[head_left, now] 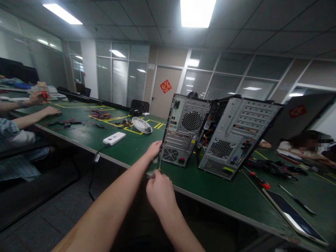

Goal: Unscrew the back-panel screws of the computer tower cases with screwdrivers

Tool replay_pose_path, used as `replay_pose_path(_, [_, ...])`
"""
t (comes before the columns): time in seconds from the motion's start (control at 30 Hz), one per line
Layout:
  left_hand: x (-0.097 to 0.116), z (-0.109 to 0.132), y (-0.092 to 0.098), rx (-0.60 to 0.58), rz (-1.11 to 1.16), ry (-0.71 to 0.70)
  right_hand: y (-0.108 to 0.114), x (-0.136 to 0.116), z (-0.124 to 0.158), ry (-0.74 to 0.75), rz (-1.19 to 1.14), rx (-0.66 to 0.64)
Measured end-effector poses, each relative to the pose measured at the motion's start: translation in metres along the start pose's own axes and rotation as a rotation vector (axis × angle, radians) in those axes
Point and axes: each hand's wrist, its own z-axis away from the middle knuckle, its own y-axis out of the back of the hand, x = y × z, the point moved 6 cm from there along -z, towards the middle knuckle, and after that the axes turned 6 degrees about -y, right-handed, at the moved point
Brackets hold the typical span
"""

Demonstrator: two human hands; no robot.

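Two desktop computer towers stand upright side by side on the green table, rear panels toward me. At the lower left rear edge of the left tower [191,137], my right hand [160,189] is closed around a screwdriver [160,169]. Its thin shaft points up to the case edge; most of the handle is hidden in my fist. My left hand [153,150] touches the same tower's left side, its fingers mostly out of sight. Next to it stands the second tower [228,147], tilted in view, with dark insides and cables showing in the gap between them.
A white power bank-like box [114,138] with a cable and a white round grille [142,125] lie left. To the right are a red-and-black screwdriver [259,180], a phone [294,215], a black pen-like tool [297,199] and black cables [273,168]. Other people sit at both sides.
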Motion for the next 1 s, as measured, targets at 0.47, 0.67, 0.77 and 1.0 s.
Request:
replay_pose_path(0.47, [0.0, -0.001, -0.001, -0.006, 0.009, -0.008, 0.005, 0.015, 0.001, -0.027, -0.186, 0.039])
replay_pose_path(0.67, [0.0, -0.001, -0.001, -0.003, 0.008, 0.005, 0.008, 0.017, 0.0, -0.014, -0.182, 0.045])
replay_pose_path(0.77, [0.0, 0.0, -0.001, -0.003, 0.007, 0.021, 0.006, 0.016, 0.0, -0.011, -0.123, 0.055])
replay_pose_path(1.0, [-0.003, -0.001, -0.001, -0.009, 0.011, 0.011, 0.006, 0.005, 0.003, 0.003, 0.013, 0.052])
